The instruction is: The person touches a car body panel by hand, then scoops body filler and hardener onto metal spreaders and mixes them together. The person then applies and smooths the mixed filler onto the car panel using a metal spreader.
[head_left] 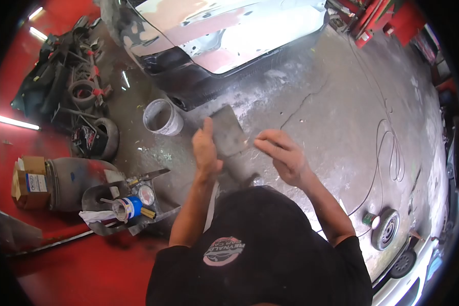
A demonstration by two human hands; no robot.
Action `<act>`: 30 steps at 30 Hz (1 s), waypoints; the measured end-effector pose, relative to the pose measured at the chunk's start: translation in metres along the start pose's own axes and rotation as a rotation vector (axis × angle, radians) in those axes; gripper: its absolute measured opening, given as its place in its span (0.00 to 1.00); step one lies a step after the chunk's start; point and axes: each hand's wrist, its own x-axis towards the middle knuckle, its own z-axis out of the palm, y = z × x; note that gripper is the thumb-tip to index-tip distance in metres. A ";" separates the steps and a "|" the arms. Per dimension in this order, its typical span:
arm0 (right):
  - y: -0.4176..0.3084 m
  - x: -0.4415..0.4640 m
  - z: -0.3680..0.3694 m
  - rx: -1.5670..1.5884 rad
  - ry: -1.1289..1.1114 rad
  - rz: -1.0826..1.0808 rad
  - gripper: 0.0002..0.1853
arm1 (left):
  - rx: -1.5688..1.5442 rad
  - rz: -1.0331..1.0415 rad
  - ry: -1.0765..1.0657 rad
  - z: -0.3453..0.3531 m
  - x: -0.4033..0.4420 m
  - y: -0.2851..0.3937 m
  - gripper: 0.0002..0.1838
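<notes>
A dull grey, roughly square sheet [229, 127], probably sandpaper, is held up above the concrete floor. My left hand [206, 152] grips its left edge with the thumb pointing up; the fingers behind the sheet are hidden. At its lower right corner is my right hand [286, 157], thumb and fingers pinched together. Whether that pinch has hold of the corner is too blurred to make out. Beyond the sheet, to the left, a whitish bucket [163, 117] stands on the floor by a car's dark bumper [188, 76].
The car body [229, 46] shows white and pinkish patches. At left are a drum [79, 178], a cardboard box [30, 183], a blue-labelled can [127, 208] and piled car parts [56, 86]. A cable [380, 168], a small can [371, 220] and a wheel [386, 229] lie at right.
</notes>
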 end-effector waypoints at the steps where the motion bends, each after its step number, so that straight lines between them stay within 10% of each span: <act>1: -0.008 0.006 0.002 -0.027 -0.011 -0.079 0.30 | -0.070 -0.117 -0.013 0.005 -0.004 -0.006 0.23; 10: 0.054 -0.049 0.015 -0.239 -0.136 0.064 0.31 | -0.112 -0.028 -0.023 0.012 -0.024 -0.005 0.24; 14: 0.027 -0.015 -0.001 -0.302 0.034 0.227 0.29 | 0.240 0.152 -0.034 0.042 -0.028 0.014 0.26; 17: 0.007 0.022 0.001 -0.432 -0.031 -0.050 0.27 | 0.601 0.248 -0.109 0.029 -0.026 -0.008 0.26; 30: 0.036 -0.033 0.013 -0.302 -0.140 0.043 0.27 | 0.343 0.466 0.273 -0.004 0.020 -0.019 0.20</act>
